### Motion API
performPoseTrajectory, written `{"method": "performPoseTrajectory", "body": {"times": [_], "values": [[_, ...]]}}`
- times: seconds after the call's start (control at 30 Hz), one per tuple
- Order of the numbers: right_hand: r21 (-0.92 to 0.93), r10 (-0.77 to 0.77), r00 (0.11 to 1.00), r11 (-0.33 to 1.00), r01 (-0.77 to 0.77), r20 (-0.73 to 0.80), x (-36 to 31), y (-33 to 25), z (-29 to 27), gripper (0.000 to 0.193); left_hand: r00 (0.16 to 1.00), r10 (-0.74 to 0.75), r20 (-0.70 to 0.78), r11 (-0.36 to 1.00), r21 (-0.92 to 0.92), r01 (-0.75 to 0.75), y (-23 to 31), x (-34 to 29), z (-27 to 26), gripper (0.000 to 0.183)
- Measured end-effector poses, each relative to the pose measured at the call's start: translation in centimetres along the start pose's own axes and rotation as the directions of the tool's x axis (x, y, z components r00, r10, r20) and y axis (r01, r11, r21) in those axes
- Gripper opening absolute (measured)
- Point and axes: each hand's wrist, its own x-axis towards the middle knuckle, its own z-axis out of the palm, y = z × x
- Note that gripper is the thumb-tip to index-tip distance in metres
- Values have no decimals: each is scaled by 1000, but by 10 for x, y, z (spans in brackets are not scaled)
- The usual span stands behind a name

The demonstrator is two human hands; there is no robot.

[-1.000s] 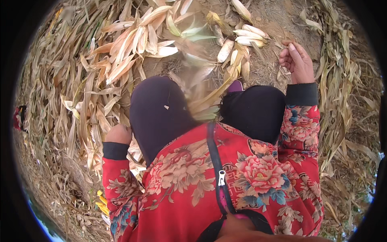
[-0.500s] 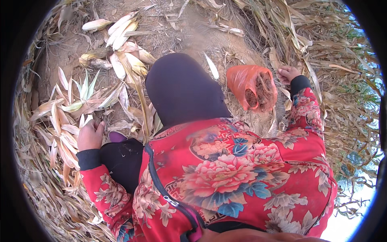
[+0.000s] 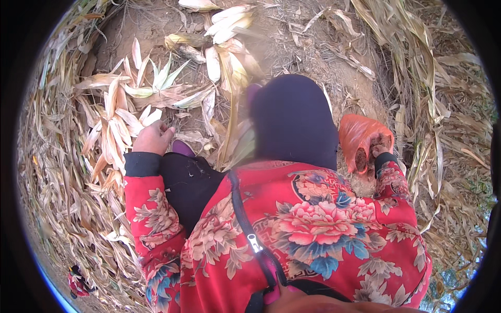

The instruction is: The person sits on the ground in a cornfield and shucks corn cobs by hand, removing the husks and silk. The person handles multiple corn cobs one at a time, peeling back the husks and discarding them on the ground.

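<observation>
At the mouth of an orange plastic bag (image 3: 360, 136) on the ground to the right is my right hand (image 3: 377, 151). Its fingers are curled in against brown, stringy corn silk (image 3: 385, 141) that fills the opening; the fingertips are partly hidden. To the left of my knees, my left hand (image 3: 153, 138) is held low beside pale, dry corn husks (image 3: 117, 128). The fingers there are bent together with the thumb alongside, and whatever may be between them does not show. A white husk tip (image 3: 151, 116) stands just beyond that hand.
Several corn ears (image 3: 229, 25) in pale husks lie on bare soil (image 3: 302, 57) ahead. Dry stalks and leaves (image 3: 68, 208) cover the ground at left, and more (image 3: 417, 94) run along the right. My dark-clad knee (image 3: 295, 120) is between the hands. A small figure (image 3: 78, 281) shows far lower left.
My right hand has moved from beside the bag to the silk in its mouth. The whole view has shifted, so the ground appears farther right; my left hand stays by the husks.
</observation>
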Motion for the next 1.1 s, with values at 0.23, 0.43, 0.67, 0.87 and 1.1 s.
{"method": "performPoseTrajectory", "body": {"times": [0.23,0.43,0.67,0.87,1.1], "values": [[-191,-248,957,957,217,-151,39,-114,-193,24,985,-24,-169,913,-406,-47,-8,-2,-11,23],[97,-641,646,675,732,-414,49,-422,-354,31,928,-136,-346,-15,-936,-351,54,1,-69,18],[283,-800,582,529,800,-149,101,-668,-315,33,939,-294,-180,-158,-959,-233,32,-1,-43,14],[458,-683,724,675,578,92,140,-704,-199,34,911,-360,-200,-16,-975,-221,37,-16,-62,14],[107,-496,848,848,519,-186,161,-709,-134,41,902,-409,-136,6,-989,-147,39,-30,-72,15]]}}
